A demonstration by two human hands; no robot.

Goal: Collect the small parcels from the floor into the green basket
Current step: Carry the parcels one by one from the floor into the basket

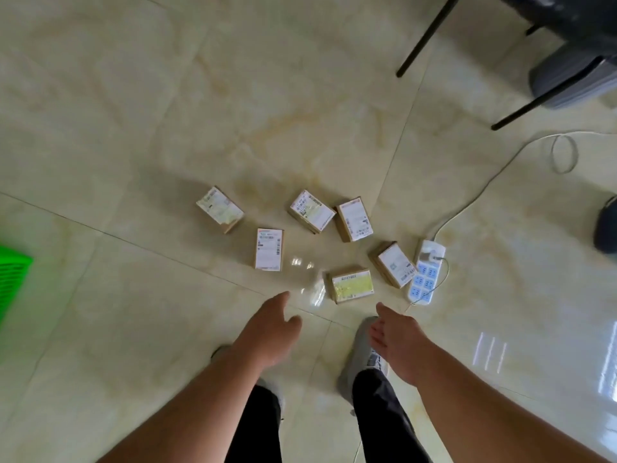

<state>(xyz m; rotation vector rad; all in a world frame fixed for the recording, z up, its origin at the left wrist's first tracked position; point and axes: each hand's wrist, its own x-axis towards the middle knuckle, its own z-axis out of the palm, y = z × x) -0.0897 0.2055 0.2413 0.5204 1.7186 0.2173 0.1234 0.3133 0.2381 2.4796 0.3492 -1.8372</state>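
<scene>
Several small brown cardboard parcels with white labels lie scattered on the tiled floor: one at the left (220,209), one below it (268,249), two in the middle (311,211) (354,219), one at the right (394,264), and the nearest (352,285) with a yellowish label. A corner of the green basket (13,279) shows at the left edge. My left hand (270,329) hangs open above the floor, short of the parcels. My right hand (397,335) is also open and holds nothing, just below the nearest parcel.
A white power strip (425,272) with a plug and cable lies right beside the rightmost parcel. Black chair legs (424,38) and a grey bag (567,78) stand at the top right. A dark shoe (606,225) is at the right edge. My feet stand below my hands.
</scene>
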